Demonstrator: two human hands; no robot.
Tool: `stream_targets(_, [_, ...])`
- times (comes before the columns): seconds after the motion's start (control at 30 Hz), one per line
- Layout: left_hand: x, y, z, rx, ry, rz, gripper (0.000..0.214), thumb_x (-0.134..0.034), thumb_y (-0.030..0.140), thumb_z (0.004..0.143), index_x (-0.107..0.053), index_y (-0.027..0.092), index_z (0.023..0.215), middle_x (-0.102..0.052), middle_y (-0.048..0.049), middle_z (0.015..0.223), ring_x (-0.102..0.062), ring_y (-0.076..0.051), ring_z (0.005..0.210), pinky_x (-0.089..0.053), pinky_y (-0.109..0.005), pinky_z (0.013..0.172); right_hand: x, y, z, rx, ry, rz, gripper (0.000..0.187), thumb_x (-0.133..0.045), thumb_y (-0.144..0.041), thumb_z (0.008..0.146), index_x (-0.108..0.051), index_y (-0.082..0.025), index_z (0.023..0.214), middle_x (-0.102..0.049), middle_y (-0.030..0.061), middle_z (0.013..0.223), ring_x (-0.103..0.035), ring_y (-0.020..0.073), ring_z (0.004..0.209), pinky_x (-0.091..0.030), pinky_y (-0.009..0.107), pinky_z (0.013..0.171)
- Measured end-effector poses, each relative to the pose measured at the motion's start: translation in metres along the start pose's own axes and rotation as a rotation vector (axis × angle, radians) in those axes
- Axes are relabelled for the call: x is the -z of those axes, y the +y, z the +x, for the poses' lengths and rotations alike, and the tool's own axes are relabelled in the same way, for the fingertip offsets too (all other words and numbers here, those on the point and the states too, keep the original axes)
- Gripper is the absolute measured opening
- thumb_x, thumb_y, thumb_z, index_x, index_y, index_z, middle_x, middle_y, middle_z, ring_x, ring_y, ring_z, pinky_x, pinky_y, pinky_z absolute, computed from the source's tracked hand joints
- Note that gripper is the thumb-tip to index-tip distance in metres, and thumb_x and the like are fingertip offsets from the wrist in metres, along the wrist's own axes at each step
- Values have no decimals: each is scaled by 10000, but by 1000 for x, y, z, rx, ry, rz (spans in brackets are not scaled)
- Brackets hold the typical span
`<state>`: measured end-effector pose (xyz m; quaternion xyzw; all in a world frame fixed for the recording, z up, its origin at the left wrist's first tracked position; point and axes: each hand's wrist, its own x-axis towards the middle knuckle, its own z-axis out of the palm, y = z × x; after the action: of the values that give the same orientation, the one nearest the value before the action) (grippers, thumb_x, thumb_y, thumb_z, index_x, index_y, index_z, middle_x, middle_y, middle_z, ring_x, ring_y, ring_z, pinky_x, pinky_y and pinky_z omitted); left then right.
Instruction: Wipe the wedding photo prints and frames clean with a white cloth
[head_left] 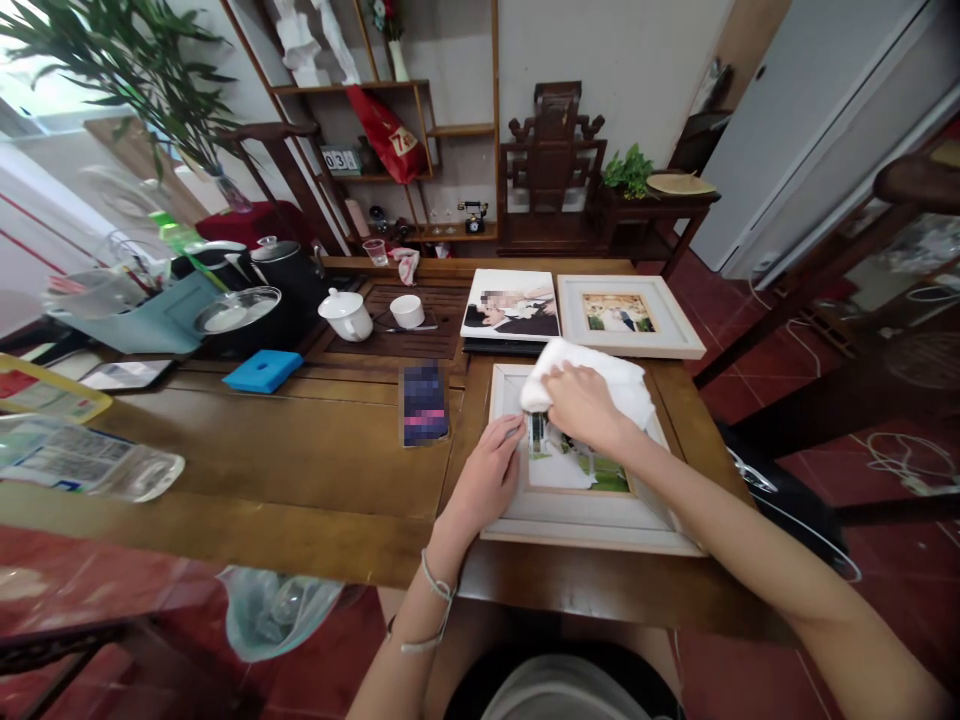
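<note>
My arms are bare, with no sleeves showing. A thin pale cord bracelet (439, 600) loops loosely around my left wrist (one strand trails down). A dark garment over something lighter shows at my lap.

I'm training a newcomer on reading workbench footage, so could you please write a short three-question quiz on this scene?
1. True or false: the right hand presses a white cloth on the nearest picture frame.
2. What does the left hand touch? A) teapot B) that frame's left edge C) blue box
3. How many framed or mounted pictures lie on the table?

Key: 1 true; 2 B; 3 three.
</note>
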<state>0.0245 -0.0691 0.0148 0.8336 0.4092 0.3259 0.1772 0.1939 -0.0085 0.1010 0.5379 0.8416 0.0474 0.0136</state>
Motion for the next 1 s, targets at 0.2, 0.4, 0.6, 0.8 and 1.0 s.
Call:
stream_targets(0.2, [1,3,0,66,-11,-23,397,-395,70,928,-558,152,1281,-569,-146,1276,-492,-273,1258,-433,-496,1087,-7,-20,25,317,11,84,383,-527,-40,787,-635,-116,1147,-613,153,1294,-490,233,1273,-352,372,1045])
stream_targets(0.4, [-1,1,0,79,18,-42,428,-399,61,920,-528,153,1318,-530,-140,1379,-429,-259,1346,-384,-493,1136,-24,26,-11,368,-43,105,672,-502,73,663,-559,-123,1302,-536,119,1420,-361,264,1399,-248,492,1144])
stream_targets(0.6, [-12,-7,-1,76,104,-50,429,-397,64,918,-536,155,1314,-546,-145,1369,-457,-247,1341,-381,-493,1141,-17,20,-89,246,-140,114,758,-487,60,595,-549,-114,1330,-534,122,1420,-390,292,1381,-288,504,1138])
stream_targets(0.8, [-17,-16,-6,55,132,-79,523,-340,-26,862,-557,167,1298,-539,-138,1392,-456,-232,1352,-387,-487,1138,-14,14,-116,308,-154,224,811,-492,35,575,-524,-161,1362,-511,75,1447,-395,250,1381,-294,485,1146])
stream_targets(1.0, [-18,-22,-8,-15,134,-96,526,-339,-28,860,-555,175,1294,-532,-148,1392,-436,-238,1364,-376,-522,1131,-25,25,-61,87,11,69,647,-476,15,688,-541,-69,1327,-526,152,1422,-418,306,1358,-308,505,1122])
